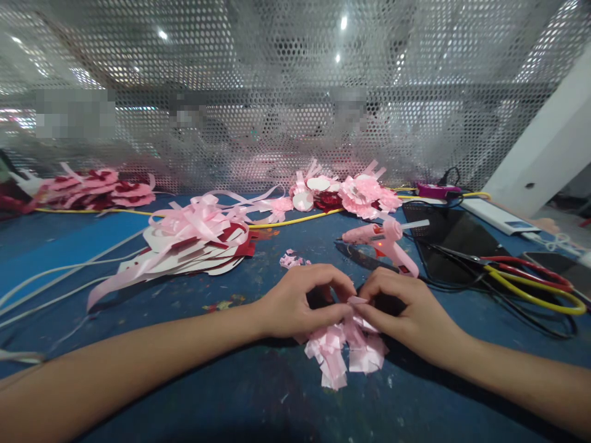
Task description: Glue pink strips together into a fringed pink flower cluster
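Observation:
Both my hands meet near the middle of the blue table, pinching the top edge of a bunch of pink ribbon pieces. My left hand has thumb and forefinger closed on its left side. Opposite it, my right hand pinches the right side with thumb and fingers together. Short cut ends of the ribbon hang down below my fingertips. Just beyond my left hand lie small pink scraps. A pink hot glue gun with a small glowing light rests past my right hand.
At left sits a pile of white and red card shapes topped with pink ribbon. More ribbon pieces line the back by a perforated metal screen. Scissors, a dark tablet-like panel and cables lie to the right.

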Motion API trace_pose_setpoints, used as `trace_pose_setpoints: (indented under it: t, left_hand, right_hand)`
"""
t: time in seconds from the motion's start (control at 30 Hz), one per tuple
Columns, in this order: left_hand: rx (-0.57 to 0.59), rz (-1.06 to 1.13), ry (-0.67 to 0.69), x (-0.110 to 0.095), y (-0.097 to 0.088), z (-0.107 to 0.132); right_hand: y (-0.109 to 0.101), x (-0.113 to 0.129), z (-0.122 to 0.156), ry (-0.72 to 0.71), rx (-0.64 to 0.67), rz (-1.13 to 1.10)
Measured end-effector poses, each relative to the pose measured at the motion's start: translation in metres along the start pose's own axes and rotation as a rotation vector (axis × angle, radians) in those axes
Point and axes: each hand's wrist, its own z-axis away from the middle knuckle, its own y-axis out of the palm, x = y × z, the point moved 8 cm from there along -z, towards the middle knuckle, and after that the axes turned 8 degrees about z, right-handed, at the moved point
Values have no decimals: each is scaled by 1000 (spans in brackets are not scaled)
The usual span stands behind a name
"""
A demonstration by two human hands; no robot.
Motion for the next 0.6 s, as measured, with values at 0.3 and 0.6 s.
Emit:
trace_pose_setpoints:
  t: [0.3, 0.6]
  left_hand:
    - [-33, 15, 67, -3, 0, 4]
    - [-51, -3, 55, -3, -1, 4]
  right_hand:
    - [2, 0, 0, 1, 20, 29]
    - [3, 2, 0, -14, 39, 18]
